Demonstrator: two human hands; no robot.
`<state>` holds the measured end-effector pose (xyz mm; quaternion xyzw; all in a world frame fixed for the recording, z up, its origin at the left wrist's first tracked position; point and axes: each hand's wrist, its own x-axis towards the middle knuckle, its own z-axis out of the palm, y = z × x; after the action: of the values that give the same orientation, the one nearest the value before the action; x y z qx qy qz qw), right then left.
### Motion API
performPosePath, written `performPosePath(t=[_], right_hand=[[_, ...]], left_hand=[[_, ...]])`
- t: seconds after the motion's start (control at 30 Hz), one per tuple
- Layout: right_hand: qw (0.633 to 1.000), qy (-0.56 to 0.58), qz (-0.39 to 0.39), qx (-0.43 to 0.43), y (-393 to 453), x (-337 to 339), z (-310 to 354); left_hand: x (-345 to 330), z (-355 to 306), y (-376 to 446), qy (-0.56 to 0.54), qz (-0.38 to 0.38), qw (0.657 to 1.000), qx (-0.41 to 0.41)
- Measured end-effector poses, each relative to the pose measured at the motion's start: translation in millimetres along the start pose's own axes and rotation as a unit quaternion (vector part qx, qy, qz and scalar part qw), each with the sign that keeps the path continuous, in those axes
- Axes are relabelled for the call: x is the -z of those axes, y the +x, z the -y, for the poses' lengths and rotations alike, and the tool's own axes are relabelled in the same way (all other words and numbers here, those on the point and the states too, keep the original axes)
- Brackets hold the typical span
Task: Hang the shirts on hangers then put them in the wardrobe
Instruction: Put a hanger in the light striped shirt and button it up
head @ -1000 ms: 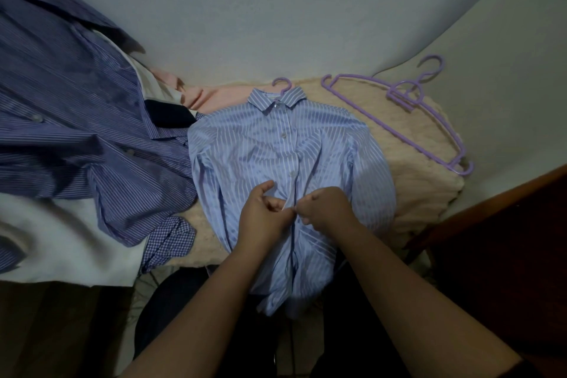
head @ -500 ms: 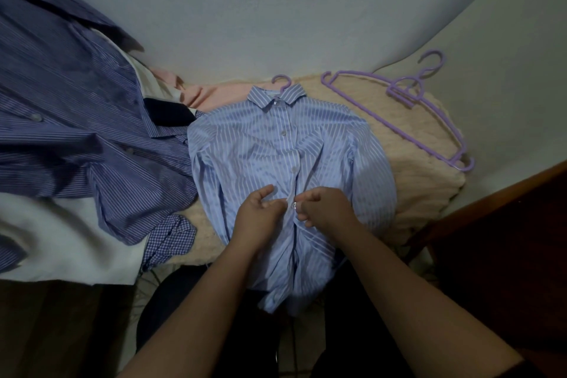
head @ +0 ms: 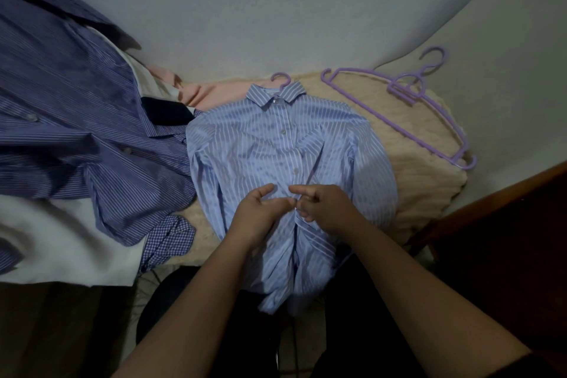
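Your left hand [head: 260,215] and right hand [head: 322,209], both pinching the placket of the light-blue striped cotton shirt [head: 276,156] lying on the cream blanket [head: 423,181], have barely shifted in 1 second, so you're probably still buttoning.

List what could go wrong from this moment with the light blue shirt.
1. Both hands, left hand and right hand, pinch the placket of the light blue shirt; the button may slip.
2. The shirt's hem hangs off the cream blanket, so it could slide down.
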<state>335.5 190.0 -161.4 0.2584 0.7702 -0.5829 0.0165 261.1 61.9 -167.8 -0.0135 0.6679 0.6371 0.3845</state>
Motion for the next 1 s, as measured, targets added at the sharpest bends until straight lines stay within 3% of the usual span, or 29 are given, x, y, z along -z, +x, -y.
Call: performPosePath(t=[0.1, 0.33, 0.73, 1.0], right_hand=[[0.999, -0.034, -0.017, 0.016, -1.9, -1.7, -1.7], [0.999, 0.012, -0.037, 0.013, -1.6, -5.5, -5.4], [0.997, 0.082, -0.014, -0.001, 2.7, -4.3, -3.5], [0.994, 0.097, -0.042, 0.008, 2.0, -6.0, -9.6]], left_hand=[[-1.9, -0.2, -0.6, 0.031, 0.003, 0.999, 0.007], [3.1, -5.7, -2.2, 0.143, 0.008, 0.989, 0.020], [-3.5, -2.4, -7.3, 0.004, -0.032, 0.999, 0.008], [-0.3, -5.3, -6.8, -0.025, 0.005, 0.999, 0.049]])
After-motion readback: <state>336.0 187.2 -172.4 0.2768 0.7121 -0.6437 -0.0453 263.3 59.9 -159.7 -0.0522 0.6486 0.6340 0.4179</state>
